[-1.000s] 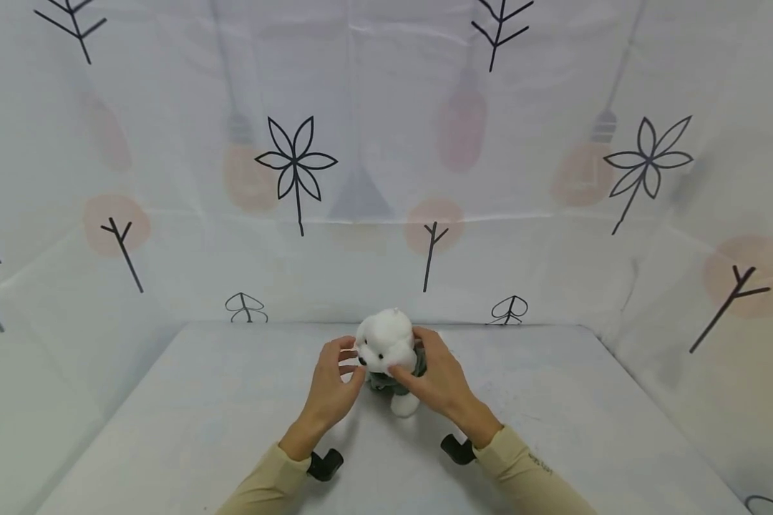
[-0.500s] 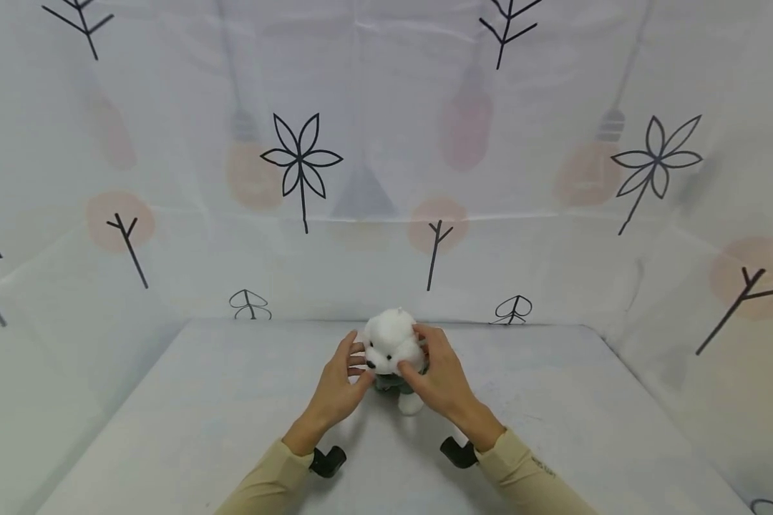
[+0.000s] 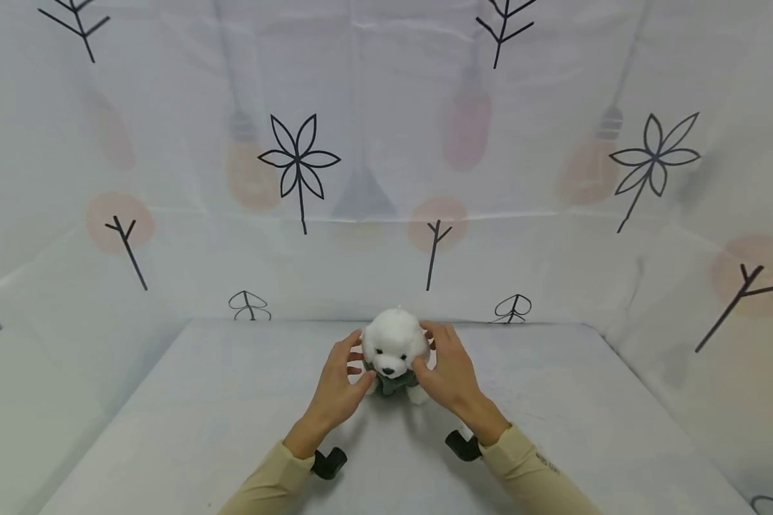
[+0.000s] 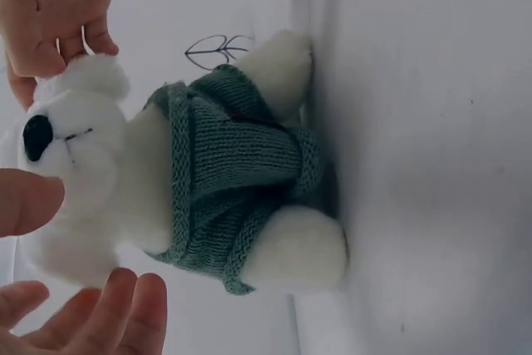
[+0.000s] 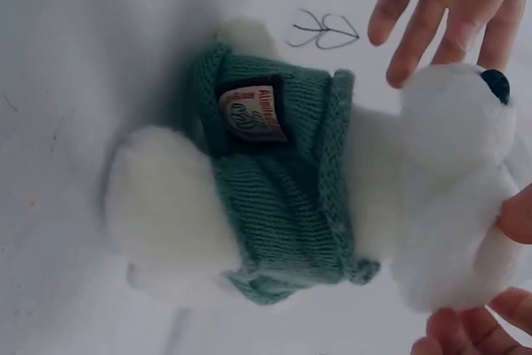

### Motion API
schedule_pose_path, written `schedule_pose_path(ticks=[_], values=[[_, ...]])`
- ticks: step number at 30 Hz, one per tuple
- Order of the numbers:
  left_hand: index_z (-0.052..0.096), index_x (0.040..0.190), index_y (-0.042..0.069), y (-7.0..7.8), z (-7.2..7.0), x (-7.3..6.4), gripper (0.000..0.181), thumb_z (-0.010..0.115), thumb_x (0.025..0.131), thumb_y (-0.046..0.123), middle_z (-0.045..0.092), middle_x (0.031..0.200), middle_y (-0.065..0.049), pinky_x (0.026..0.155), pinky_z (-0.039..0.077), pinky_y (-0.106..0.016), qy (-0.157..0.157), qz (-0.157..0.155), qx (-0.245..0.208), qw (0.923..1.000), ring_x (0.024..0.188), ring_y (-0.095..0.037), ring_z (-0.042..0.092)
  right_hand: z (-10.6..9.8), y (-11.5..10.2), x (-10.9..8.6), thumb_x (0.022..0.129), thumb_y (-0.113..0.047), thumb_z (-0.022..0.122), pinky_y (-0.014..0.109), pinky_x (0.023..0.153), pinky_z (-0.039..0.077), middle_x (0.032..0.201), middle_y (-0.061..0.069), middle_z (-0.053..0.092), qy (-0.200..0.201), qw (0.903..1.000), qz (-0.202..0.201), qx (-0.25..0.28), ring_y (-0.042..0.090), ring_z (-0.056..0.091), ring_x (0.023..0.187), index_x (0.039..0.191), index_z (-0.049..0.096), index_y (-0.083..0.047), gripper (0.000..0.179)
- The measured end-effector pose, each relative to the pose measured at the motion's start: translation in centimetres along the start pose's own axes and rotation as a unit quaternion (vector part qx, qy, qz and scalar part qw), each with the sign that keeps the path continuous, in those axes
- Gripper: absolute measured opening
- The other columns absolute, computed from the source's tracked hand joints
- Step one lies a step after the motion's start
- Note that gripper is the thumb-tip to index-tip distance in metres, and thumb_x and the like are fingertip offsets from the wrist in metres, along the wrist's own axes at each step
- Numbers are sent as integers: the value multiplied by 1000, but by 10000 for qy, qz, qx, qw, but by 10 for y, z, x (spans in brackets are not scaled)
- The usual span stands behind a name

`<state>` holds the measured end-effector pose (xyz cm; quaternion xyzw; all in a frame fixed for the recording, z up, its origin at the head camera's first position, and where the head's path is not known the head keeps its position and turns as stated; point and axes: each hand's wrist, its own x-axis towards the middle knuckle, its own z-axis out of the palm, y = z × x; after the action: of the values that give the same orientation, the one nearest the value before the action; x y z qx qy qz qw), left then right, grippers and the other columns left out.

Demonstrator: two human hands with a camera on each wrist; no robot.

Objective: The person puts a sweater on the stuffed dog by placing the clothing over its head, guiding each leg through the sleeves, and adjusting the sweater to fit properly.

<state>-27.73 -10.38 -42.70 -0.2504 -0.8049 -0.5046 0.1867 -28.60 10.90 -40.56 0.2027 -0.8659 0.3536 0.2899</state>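
Note:
A white plush dog (image 3: 394, 340) in a green knitted sweater (image 4: 233, 151) sits upright on the white table, its face toward me. My right hand (image 3: 449, 368) holds the side of its head, thumb at the front and fingers curled behind the ear. On the opposite side, my left hand (image 3: 340, 379) rests with spread fingers close along the head, its thumb near the cheek. The right wrist view shows a label (image 5: 252, 112) on the sweater and the right thumb (image 5: 517, 218) against the fur.
The white tabletop (image 3: 232, 400) ends at a patterned cloth backdrop (image 3: 361, 272) close behind the dog. Cloth walls also rise at both sides. Black wrist-camera mounts (image 3: 330, 463) stick out inward from the cuffs.
The dog has turned from facing left to facing forward. My right hand has shifted slightly to the right with its head, while the left hand stays beside it.

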Motion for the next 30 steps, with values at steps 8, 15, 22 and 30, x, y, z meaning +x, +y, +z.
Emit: schedule_pose_path(ticks=[8,15,22,30], values=[[33,146,4,-1,4,7,69,68,86,5,49,124,-15,78,52,-44,-8,262,62,9996,99,-26,58,-4,-2,0,75,-6,70,29,69,45,111,8,44,-766,9967,-207,153,17,48,83,139,38,-7,72],[44,135,7,-1,10,10,61,73,82,3,55,104,-7,74,54,-42,187,215,-47,9996,84,-19,61,-2,8,0,79,-9,71,36,78,49,124,9,45,-924,9946,-348,311,16,50,96,143,34,-8,75],[45,125,6,-2,16,12,55,75,80,1,57,91,-4,69,55,-37,348,334,-53,9988,76,-17,61,-2,15,2,77,-5,70,33,81,49,132,9,45,-974,9931,-504,406,15,50,103,146,32,-8,79],[46,126,6,-3,15,13,54,75,81,3,57,90,-3,67,55,-33,443,365,46,9983,74,-14,60,-6,16,6,79,-6,72,41,83,50,133,13,45,-1115,9909,-578,485,20,50,108,146,32,-5,78]])
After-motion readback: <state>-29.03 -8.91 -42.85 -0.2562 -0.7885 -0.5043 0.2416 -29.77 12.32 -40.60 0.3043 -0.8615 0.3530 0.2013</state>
